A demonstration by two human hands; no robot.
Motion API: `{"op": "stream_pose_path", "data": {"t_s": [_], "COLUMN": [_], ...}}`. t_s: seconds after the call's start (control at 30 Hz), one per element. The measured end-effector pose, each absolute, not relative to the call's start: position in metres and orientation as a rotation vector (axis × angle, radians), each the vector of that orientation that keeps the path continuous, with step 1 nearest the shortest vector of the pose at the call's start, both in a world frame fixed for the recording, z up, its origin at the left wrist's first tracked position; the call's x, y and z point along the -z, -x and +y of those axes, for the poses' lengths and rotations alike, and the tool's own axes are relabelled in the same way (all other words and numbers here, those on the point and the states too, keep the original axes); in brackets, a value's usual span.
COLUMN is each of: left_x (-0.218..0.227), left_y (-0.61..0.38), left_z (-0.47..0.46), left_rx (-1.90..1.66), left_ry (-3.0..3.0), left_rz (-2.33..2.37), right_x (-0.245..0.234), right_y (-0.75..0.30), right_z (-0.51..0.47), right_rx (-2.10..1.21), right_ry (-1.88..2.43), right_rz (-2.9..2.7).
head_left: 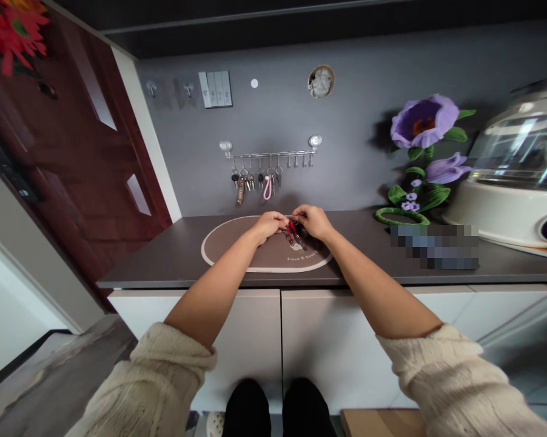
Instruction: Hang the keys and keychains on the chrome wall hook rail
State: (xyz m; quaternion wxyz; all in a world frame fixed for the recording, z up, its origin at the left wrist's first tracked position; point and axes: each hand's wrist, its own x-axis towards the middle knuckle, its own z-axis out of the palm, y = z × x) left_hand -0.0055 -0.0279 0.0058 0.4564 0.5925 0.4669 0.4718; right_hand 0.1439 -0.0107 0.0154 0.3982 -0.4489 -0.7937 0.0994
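Both of my hands meet over an oval brown mat (223, 249) on a dark counter (155, 261). My left hand (270, 225) and my right hand (313, 220) are both closed, pinching a small bunch of keys with a red and black fob (294, 233) between them. The bunch hangs just above the mat. Behind it, a chrome hook rail (271, 154) on the grey wall carries several key sets, one with a pink strap (267, 187).
A purple fabric flower ornament (421, 155) stands on the counter at the right, beside a white appliance with a clear dome lid (519, 176). A dark red door (68, 139) is at the left. White cabinet fronts (301, 340) lie below the counter.
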Motion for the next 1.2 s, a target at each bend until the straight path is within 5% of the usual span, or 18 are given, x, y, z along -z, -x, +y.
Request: {"op": "stream_pose_path", "data": {"t_s": [1.2], "left_x": [-0.022], "left_y": [0.023], "left_z": [-0.028], "left_rx": [-1.404], "left_ry": [-0.809], "left_rz": [0.590], "right_x": [-0.018], "right_y": [-0.137], "right_z": [-0.021], "right_rx": [-0.287], "right_ry": [0.995], "right_rz": [-2.150]}}
